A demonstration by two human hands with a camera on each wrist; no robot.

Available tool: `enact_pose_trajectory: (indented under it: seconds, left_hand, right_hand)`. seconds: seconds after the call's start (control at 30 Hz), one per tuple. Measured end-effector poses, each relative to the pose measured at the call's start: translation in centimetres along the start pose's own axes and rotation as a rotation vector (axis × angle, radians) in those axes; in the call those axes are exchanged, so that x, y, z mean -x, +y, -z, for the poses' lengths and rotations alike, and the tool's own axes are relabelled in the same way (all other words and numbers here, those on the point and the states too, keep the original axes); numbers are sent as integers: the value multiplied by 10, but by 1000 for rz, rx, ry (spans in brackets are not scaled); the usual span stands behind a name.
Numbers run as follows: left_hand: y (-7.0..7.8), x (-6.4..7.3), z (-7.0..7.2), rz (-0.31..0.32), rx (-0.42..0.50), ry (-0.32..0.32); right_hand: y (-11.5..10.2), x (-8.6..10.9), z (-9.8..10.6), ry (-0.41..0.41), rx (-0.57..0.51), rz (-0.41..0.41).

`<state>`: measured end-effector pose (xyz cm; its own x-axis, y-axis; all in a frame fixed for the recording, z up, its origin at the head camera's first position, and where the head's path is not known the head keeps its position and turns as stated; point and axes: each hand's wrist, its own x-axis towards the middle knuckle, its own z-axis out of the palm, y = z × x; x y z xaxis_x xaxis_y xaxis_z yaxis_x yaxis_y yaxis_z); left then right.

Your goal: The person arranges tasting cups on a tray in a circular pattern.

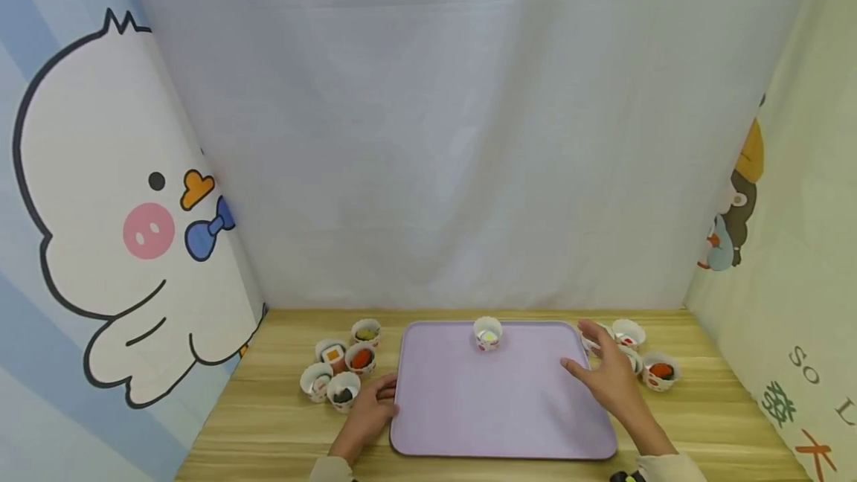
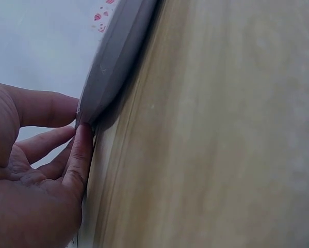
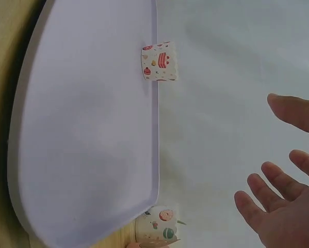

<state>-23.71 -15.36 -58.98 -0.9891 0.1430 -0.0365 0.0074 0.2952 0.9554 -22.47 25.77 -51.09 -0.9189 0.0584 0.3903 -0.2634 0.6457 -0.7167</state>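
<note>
A lilac tray (image 1: 502, 400) lies on the wooden table, with one patterned paper cup (image 1: 488, 334) near its back edge. In the cup is something small and pale yellow-green. My left hand (image 1: 367, 413) is low at the tray's left side, its nearly straight fingertips (image 2: 81, 137) touching the rim. Over the tray's right side my right hand (image 1: 612, 381) hangs in the air, thumb and fingers spread with nothing between them. In the right wrist view the cup stands well away from that hand. My right hand partly covers some of the cups beyond the tray.
Several paper cups with small sushi-like pieces cluster left of the tray, one with an orange-red topping (image 1: 362, 358). More cups stand to its right, among them one with a red-topped piece (image 1: 660, 371). Behind the table hangs a pale curtain (image 1: 428, 132); printed cloths flank both sides.
</note>
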Motion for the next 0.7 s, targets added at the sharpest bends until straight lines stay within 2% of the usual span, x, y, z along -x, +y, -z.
enact_pose_trajectory:
  seconds: [0.07,0.2,0.4,0.53,0.7]
  left_hand:
    - [-10,-6,0,5,-4,-5]
    - [-11,-6,1,0,-7,-7]
    - [-10,-5,-1,-20,-22,3]
    - [5,2,-1,-25,-24,2]
    - [29,14,2,-25,-14,-9]
  right_hand:
    - [1,2,5,14,22,4]
    - [2,5,15,49,31,13]
    - [4,11,35,2,0,-59]
    - [11,13,45,11,1,-61]
    - [23,15,57,79,54,-51]
